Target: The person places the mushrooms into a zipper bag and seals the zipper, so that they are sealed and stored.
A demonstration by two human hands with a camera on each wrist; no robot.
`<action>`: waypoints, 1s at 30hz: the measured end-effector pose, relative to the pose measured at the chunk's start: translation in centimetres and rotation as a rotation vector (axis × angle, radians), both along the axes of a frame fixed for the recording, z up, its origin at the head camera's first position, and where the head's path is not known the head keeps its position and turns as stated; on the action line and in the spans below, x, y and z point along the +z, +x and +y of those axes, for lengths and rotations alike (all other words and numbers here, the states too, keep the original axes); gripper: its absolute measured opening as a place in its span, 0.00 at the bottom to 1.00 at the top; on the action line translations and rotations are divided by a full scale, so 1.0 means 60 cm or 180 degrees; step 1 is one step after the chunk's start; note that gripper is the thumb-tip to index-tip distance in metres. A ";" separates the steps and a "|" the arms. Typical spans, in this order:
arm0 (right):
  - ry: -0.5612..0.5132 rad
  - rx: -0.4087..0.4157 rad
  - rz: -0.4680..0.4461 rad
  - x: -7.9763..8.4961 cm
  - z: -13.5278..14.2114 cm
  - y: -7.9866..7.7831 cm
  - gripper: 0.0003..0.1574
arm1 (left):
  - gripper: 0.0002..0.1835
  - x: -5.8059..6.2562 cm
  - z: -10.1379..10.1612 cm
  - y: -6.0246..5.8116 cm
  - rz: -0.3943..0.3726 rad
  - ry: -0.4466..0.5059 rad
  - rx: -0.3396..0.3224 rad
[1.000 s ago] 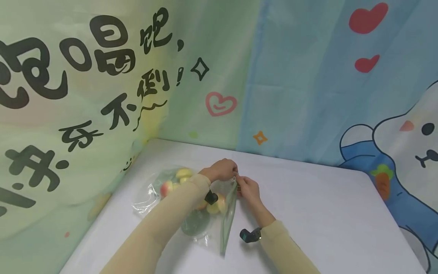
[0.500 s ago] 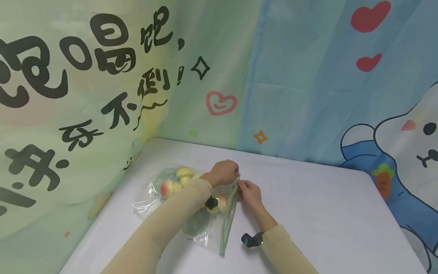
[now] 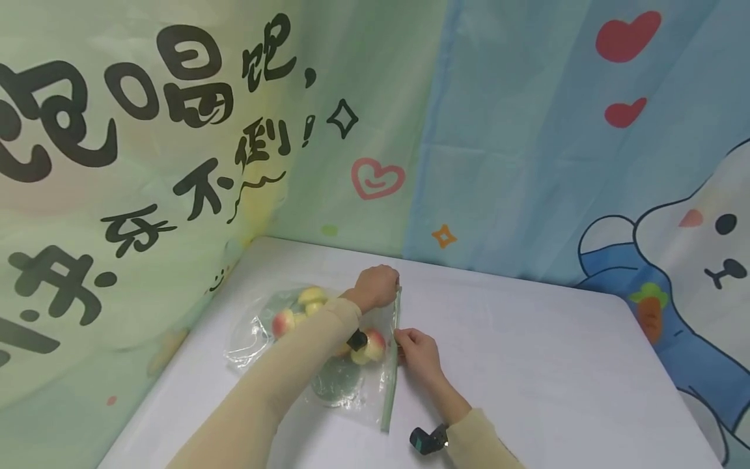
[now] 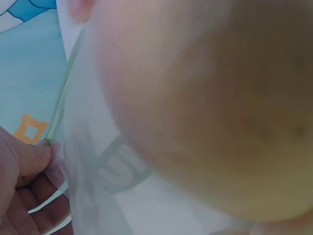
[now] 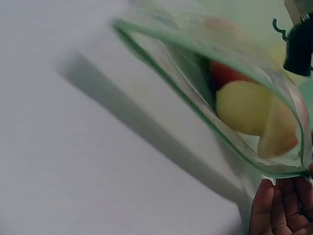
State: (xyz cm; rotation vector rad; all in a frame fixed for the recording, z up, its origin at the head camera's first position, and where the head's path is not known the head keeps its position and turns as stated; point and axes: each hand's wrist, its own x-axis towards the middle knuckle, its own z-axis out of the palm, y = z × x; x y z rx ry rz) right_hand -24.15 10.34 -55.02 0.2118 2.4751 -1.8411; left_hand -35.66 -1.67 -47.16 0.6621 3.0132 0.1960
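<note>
A clear zip bag with a green seal edge lies on the white table, its mouth facing right. Inside are several mushroom-shaped pieces, yellow and yellow-red. My left hand pinches the far corner of the seal edge; the left wrist view shows its thumb against the fingers there. Lower along the same edge, my right hand pinches the seal between thumb and finger. In the right wrist view the bag's mouth gapes below that grip, with a pale yellow piece showing inside.
The white table extends to the right of the bag. A printed cloth backdrop rises behind the table and along its left side. A small black camera sits at my right wrist.
My right hand has slid down along the seal edge, away from the left hand. My left hand has shifted slightly farther back and left, and the edge now runs straighter.
</note>
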 end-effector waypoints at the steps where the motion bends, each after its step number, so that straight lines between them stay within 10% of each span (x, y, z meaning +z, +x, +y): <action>1: -0.0025 -0.0004 -0.0030 -0.001 -0.001 0.007 0.19 | 0.10 -0.001 0.000 -0.001 -0.0002 0.0000 -0.0006; 30: -0.0023 0.0358 -0.0560 0.003 -0.012 0.178 0.13 | 0.10 -0.001 0.011 -0.035 0.0091 0.0408 0.0106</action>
